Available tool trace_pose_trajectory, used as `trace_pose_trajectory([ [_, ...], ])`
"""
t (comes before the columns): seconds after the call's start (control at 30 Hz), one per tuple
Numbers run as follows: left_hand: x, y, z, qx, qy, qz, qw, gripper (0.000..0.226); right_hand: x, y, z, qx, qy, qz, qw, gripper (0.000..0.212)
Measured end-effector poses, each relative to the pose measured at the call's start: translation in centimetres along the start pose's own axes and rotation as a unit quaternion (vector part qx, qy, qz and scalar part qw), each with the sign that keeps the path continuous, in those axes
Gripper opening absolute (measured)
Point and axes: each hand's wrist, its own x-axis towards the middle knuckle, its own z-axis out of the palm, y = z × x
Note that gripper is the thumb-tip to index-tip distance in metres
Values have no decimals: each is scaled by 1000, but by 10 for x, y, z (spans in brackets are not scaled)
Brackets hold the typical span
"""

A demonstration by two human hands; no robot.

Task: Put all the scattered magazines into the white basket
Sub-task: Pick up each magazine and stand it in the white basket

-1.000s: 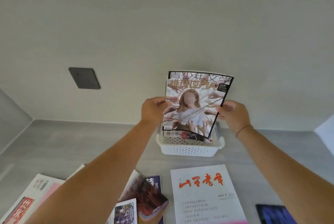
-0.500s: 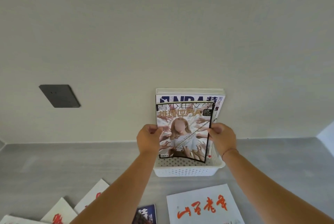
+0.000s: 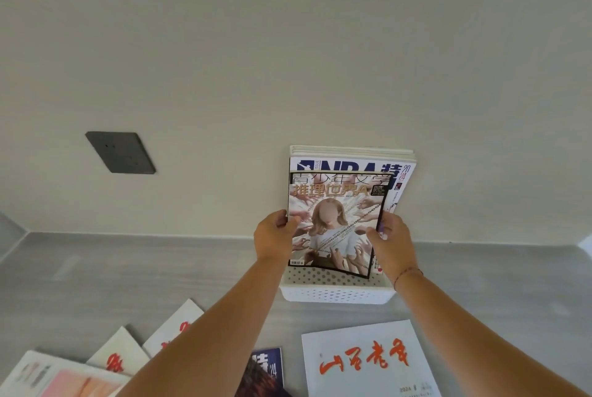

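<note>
While our left hand (image 3: 275,236) pinches the left edge and our right hand (image 3: 389,244) the right edge, we hold the illustrated magazine (image 3: 336,223) upright over the white basket (image 3: 336,295), its lower edge just above the rim and in front of the NBA magazine (image 3: 398,172) standing inside. On the grey table (image 3: 96,278) nearer us lie a white magazine with red characters (image 3: 365,361), a dark one (image 3: 266,371) and several pale ones (image 3: 121,355) at the left.

The held magazine (image 3: 336,223) has dropped from above the white basket (image 3: 336,292) (now upright) before the standing stack (image 3: 352,159).
</note>
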Motion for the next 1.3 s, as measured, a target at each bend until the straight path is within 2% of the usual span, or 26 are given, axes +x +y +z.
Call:
trace_pose_trajectory([
  [0.13, -19, -14, -22, 34, -3, -52, 998, 51, -28, 4, -2, -54, 28, -45, 997, 51],
  [0.27, -65, -55, -61, 77, 0, -67, 995, 53, -84, 16, 2, -123, 26, -168, 978, 44],
  [0.37, -108, -96, -96, 153, 33, -65, 985, 53, -135, 32, 20, -155, -65, -173, 970, 45],
  [0.5, -169, -145, -153, 277, 96, -80, 953, 62, -194, 47, 60, -201, -200, -169, 944, 45],
  [0.63, -231, -182, -206, 292, 160, -152, 931, 68, -249, 49, 98, -186, -302, -118, 927, 45],
  [0.8, -282, -211, -257, 280, 232, -269, 892, 67, -297, 42, 138, -204, -385, -147, 888, 43],
  [0.93, -304, -228, -282, 262, 258, -353, 860, 70, -317, 34, 165, -168, -467, -76, 865, 36],
  [1.07, -305, -232, -297, 197, 308, -373, 853, 63, -327, 32, 180, -86, -450, 17, 889, 18],
  [1.2, -306, -227, -312, 158, 323, -411, 838, 56, -318, 36, 180, -39, -426, 96, 899, 22],
  [1.3, -305, -227, -319, 72, 303, -382, 870, 38, -304, 39, 172, -36, -419, 142, 896, 19],
])
